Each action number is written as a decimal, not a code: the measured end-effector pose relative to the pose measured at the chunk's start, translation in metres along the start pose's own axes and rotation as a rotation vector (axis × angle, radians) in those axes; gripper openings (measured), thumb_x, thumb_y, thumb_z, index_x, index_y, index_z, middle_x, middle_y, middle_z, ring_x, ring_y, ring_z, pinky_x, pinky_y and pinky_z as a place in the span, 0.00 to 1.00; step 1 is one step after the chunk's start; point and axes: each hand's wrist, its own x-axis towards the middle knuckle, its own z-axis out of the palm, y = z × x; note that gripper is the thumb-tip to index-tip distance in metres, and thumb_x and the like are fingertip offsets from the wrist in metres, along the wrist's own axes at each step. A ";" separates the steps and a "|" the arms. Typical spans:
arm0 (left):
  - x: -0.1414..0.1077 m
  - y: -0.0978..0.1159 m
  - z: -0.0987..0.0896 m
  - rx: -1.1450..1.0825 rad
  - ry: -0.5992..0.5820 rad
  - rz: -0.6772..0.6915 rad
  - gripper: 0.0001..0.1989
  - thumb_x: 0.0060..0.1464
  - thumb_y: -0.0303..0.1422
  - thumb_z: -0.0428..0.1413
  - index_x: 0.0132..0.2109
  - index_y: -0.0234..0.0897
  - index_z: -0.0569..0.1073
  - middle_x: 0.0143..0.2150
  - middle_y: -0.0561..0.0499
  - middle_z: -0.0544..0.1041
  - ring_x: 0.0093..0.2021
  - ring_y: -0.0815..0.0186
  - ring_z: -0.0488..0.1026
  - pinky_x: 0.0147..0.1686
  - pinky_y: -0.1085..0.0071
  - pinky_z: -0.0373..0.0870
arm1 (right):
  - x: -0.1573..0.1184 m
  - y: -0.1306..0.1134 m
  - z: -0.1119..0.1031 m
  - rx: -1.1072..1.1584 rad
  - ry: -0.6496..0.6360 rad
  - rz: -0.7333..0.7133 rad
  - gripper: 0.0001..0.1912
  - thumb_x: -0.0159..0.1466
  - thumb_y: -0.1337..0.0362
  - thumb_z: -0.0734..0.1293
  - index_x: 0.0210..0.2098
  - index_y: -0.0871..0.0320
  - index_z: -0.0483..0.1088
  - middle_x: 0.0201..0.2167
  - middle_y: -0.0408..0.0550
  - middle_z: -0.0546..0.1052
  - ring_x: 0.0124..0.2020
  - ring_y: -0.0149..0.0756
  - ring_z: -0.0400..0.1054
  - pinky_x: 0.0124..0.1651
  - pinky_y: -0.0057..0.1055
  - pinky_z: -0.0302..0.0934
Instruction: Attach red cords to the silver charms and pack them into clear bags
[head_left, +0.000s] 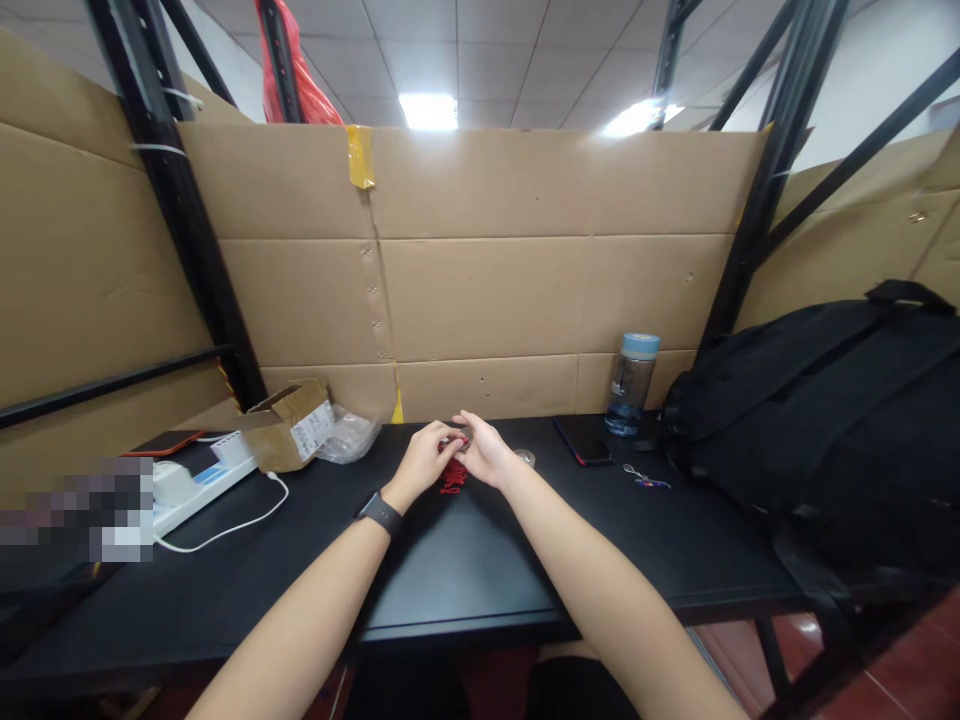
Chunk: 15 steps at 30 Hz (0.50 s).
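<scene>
Both hands meet above the middle of the black table. My left hand wears a dark watch at the wrist, and its thumb and fingertips are pinched together on a red cord. My right hand curls against those fingertips from the other side. Its fingers close around something small and darkish, with bits of red showing, too hidden to name. Below the hands, a wavy bundle of red cord reaches down to the tabletop. Behind my right wrist a small clear round item is partly covered.
Left on the black table are an opened cardboard box, clear plastic packaging, and a white power strip with a cable. Right are a phone, a keychain-like item, a water bottle and a black backpack.
</scene>
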 end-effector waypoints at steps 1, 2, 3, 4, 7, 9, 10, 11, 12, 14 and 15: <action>0.000 0.001 -0.001 0.003 0.016 -0.005 0.08 0.61 0.31 0.57 0.44 0.39 0.81 0.40 0.48 0.79 0.39 0.63 0.77 0.43 0.68 0.72 | -0.001 0.000 0.001 -0.016 -0.013 -0.011 0.08 0.70 0.61 0.63 0.38 0.57 0.69 0.26 0.43 0.72 0.28 0.32 0.68 0.32 0.27 0.62; 0.000 0.001 -0.002 0.003 0.026 -0.008 0.07 0.60 0.31 0.58 0.43 0.39 0.81 0.39 0.48 0.79 0.39 0.64 0.77 0.42 0.69 0.72 | -0.002 0.001 0.003 -0.036 -0.027 -0.020 0.07 0.70 0.61 0.63 0.39 0.57 0.69 0.26 0.43 0.73 0.28 0.32 0.68 0.33 0.27 0.62; 0.000 0.002 -0.003 0.001 0.031 -0.009 0.06 0.60 0.31 0.59 0.42 0.39 0.81 0.38 0.49 0.80 0.38 0.64 0.76 0.41 0.69 0.71 | -0.004 0.001 0.005 -0.057 -0.039 -0.028 0.07 0.70 0.61 0.63 0.39 0.57 0.69 0.27 0.44 0.74 0.29 0.33 0.69 0.33 0.28 0.62; 0.000 0.002 -0.005 0.000 0.030 -0.009 0.06 0.59 0.30 0.59 0.41 0.38 0.81 0.37 0.49 0.80 0.37 0.65 0.76 0.40 0.70 0.71 | -0.006 0.002 0.007 -0.077 -0.049 -0.035 0.07 0.70 0.61 0.63 0.40 0.57 0.70 0.27 0.44 0.75 0.29 0.33 0.69 0.34 0.28 0.62; 0.001 0.004 -0.008 0.020 0.015 -0.001 0.04 0.59 0.28 0.60 0.38 0.38 0.81 0.35 0.50 0.79 0.35 0.66 0.75 0.39 0.70 0.70 | -0.010 0.002 0.012 -0.116 -0.066 -0.051 0.05 0.69 0.62 0.65 0.38 0.57 0.70 0.28 0.44 0.76 0.31 0.33 0.70 0.35 0.28 0.61; 0.002 0.006 -0.009 0.062 0.005 0.022 0.04 0.59 0.28 0.60 0.36 0.38 0.80 0.35 0.50 0.79 0.35 0.65 0.75 0.38 0.70 0.69 | -0.011 0.002 0.013 -0.128 -0.063 -0.062 0.05 0.67 0.61 0.67 0.37 0.57 0.70 0.28 0.43 0.76 0.31 0.33 0.70 0.35 0.28 0.60; 0.002 0.007 -0.009 0.088 0.001 0.037 0.04 0.59 0.28 0.59 0.36 0.37 0.79 0.35 0.50 0.78 0.35 0.65 0.75 0.38 0.70 0.69 | -0.011 0.003 0.014 -0.134 -0.055 -0.071 0.05 0.66 0.62 0.68 0.36 0.57 0.70 0.27 0.42 0.76 0.30 0.33 0.69 0.35 0.28 0.59; 0.002 0.008 -0.008 0.115 0.000 0.051 0.05 0.60 0.27 0.59 0.35 0.37 0.78 0.35 0.50 0.78 0.35 0.64 0.75 0.38 0.70 0.69 | -0.010 0.003 0.013 -0.141 -0.043 -0.081 0.05 0.66 0.62 0.68 0.35 0.57 0.70 0.26 0.41 0.75 0.29 0.32 0.68 0.34 0.28 0.58; 0.002 0.009 -0.007 0.140 -0.001 0.063 0.05 0.60 0.27 0.58 0.34 0.37 0.77 0.35 0.49 0.78 0.36 0.64 0.75 0.38 0.70 0.69 | -0.008 0.004 0.013 -0.149 -0.030 -0.092 0.05 0.66 0.63 0.68 0.34 0.56 0.69 0.25 0.40 0.74 0.28 0.31 0.67 0.33 0.27 0.57; 0.001 0.010 -0.005 0.174 0.000 0.081 0.05 0.61 0.26 0.57 0.35 0.37 0.75 0.36 0.49 0.77 0.36 0.63 0.74 0.38 0.70 0.69 | -0.005 0.006 0.011 -0.167 -0.007 -0.107 0.06 0.65 0.64 0.67 0.32 0.57 0.69 0.23 0.38 0.72 0.26 0.30 0.65 0.32 0.27 0.55; 0.001 0.010 -0.004 0.185 0.001 0.087 0.05 0.61 0.26 0.56 0.35 0.37 0.75 0.37 0.48 0.76 0.36 0.63 0.74 0.38 0.70 0.69 | -0.003 0.008 0.010 -0.175 0.003 -0.110 0.07 0.65 0.64 0.67 0.31 0.56 0.68 0.22 0.38 0.72 0.25 0.29 0.63 0.31 0.27 0.55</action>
